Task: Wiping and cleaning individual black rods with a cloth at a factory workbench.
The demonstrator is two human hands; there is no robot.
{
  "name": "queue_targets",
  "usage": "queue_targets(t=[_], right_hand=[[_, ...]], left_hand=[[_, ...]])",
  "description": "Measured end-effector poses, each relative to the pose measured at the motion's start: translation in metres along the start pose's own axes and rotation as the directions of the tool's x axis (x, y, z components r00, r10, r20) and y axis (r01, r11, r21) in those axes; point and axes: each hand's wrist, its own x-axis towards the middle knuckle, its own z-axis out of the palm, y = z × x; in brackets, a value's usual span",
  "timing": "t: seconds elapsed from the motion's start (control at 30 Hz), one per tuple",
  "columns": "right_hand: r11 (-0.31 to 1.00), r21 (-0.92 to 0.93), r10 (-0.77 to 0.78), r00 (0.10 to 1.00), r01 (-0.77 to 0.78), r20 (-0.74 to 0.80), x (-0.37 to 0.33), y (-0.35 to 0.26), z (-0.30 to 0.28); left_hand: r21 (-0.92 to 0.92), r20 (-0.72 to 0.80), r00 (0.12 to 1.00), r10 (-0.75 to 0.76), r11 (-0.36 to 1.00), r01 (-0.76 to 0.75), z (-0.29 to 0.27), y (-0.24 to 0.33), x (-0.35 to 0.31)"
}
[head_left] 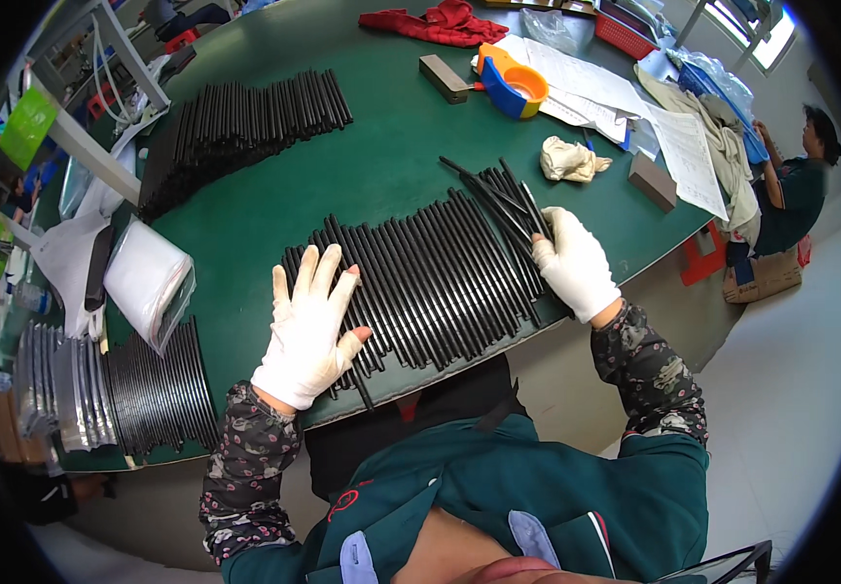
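Observation:
A row of thin black rods lies side by side near the front edge of the green table. My left hand, in a white glove with bare thumb and fingertips showing, rests flat with fingers spread over the row's left end. At the right end, my gloved right hand is closed around several black rods, which cross at angles and stick out beyond the row's far edge. A bigger pile of black rods lies farther back on the left.
To the left are plastic bags and bundled rods. At the back right lie a tape dispenser, grey-brown blocks, a crumpled white glove, papers and a red cloth. Another person sits at the right.

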Motion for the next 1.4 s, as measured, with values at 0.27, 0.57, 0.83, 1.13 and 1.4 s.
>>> queue_targets(t=[0.27,0.57,0.83,1.13,1.4], right_hand=[[0.989,-0.138,0.046,0.998,-0.052,-0.048,0.009,0.061,-0.008],[0.990,-0.143,-0.013,0.998,0.005,-0.054,0.007,0.066,-0.023],[0.956,-0.150,-0.273,0.950,0.251,-0.152,0.013,0.074,-0.009],[0.956,0.088,-0.267,0.957,0.278,-0.117,-0.002,0.068,-0.024],[0.970,0.082,-0.223,0.972,0.229,-0.075,-0.014,0.084,-0.029]], left_hand=[[0.077,0.136,0.958,0.252,0.961,-0.264,-0.037,0.036,0.057],[-0.076,0.225,0.863,0.452,0.891,-0.447,0.039,0.090,0.160],[-0.106,0.234,0.777,0.584,0.810,-0.577,0.035,0.093,0.153],[-0.092,0.270,0.751,0.603,0.793,-0.603,0.028,0.079,0.153],[-0.051,0.162,0.786,0.596,0.801,-0.597,0.051,0.096,0.169]])
